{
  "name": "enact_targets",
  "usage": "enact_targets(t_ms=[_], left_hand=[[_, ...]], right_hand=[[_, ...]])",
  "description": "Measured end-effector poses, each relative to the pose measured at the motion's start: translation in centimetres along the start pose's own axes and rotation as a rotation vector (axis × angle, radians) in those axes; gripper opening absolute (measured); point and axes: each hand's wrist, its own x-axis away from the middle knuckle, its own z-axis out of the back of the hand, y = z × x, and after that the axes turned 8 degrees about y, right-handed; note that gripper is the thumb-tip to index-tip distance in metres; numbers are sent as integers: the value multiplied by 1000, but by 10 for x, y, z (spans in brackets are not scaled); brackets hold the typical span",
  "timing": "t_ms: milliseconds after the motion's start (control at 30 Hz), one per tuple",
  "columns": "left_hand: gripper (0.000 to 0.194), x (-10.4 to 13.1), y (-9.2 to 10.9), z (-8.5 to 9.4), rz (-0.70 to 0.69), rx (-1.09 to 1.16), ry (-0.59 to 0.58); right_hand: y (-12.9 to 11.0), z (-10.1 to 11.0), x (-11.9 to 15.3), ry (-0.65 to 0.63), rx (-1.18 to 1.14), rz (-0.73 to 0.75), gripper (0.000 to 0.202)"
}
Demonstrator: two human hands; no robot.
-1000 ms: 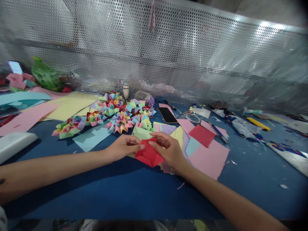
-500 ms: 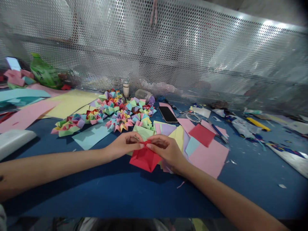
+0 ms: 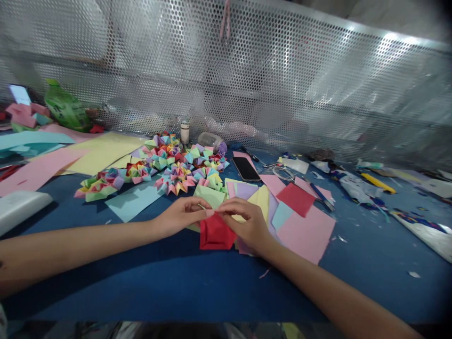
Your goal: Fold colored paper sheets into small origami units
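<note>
A folded piece of red paper (image 3: 217, 234) hangs from the pinched fingertips of both hands, just above the blue tabletop. My left hand (image 3: 185, 215) grips its upper edge between thumb and fingers. Close beside it, my right hand (image 3: 247, 221) pinches the same edge, and the two sets of fingertips almost meet. Fingers cover the paper's top part. Behind the hands lie a light green sheet (image 3: 209, 194) and a cluster of multicoloured folded paper stars (image 3: 176, 176). Under and beside my right hand are loose coloured sheets, among them a yellow one (image 3: 260, 200).
A black phone (image 3: 246, 168) lies beyond the hands. To the right are a red square (image 3: 295, 198), a large pink sheet (image 3: 307, 233) and a blue cutter (image 3: 322, 195). At left stand a green bottle (image 3: 67, 106) and a white box (image 3: 23, 209). A perforated metal panel (image 3: 247, 70) closes off the back.
The red paper has turned between my fingers, so its lower edge now runs roughly level instead of pointing down. Both hands stay in nearly the same spot, still pinching it.
</note>
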Motion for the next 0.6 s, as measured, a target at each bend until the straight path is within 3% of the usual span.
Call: enact_targets(t_ms=[133,400,600], left_hand=[[22,-1,-3,2,-23,-48,-10],[17,-2,-3,1,-11,-24,-18],[13,-3,-3,1,-47,-30,-23]], right_hand=[[-3,2,-1,12,26,100,15],[4,-2,1,12,-91,-293,15],[8,-4,3,-2,-157,-311,18]])
